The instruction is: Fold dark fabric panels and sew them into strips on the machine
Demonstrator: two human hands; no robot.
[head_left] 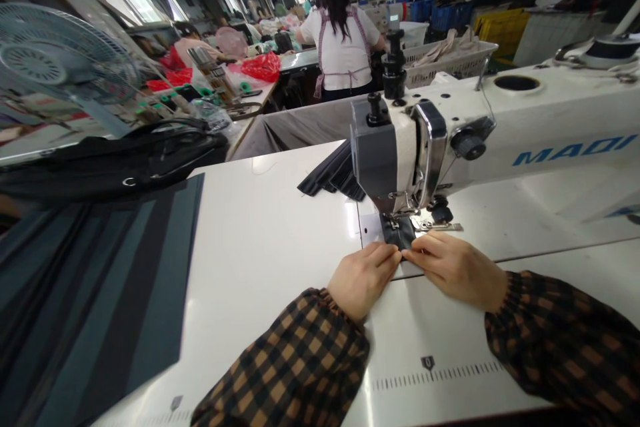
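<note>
A small piece of dark fabric (399,235) lies under the presser foot of a white sewing machine (555,127). My left hand (363,275) pinches its near edge from the left, fingers pressed together. From the right, my right hand (455,268) grips the same edge, with its fingertips almost meeting the left ones. Both hands rest low on the machine bed just in front of the needle area. Behind the machine head, a fanned bunch of dark fabric strips (333,172) lies on the white table (260,247).
Dark fabric panels (115,293) are layered at the left edge of the table. Beyond them lie a black bag-like item (110,157) and a fan (60,57). A co-worker (345,47) faces away ahead, near a white basket (450,61).
</note>
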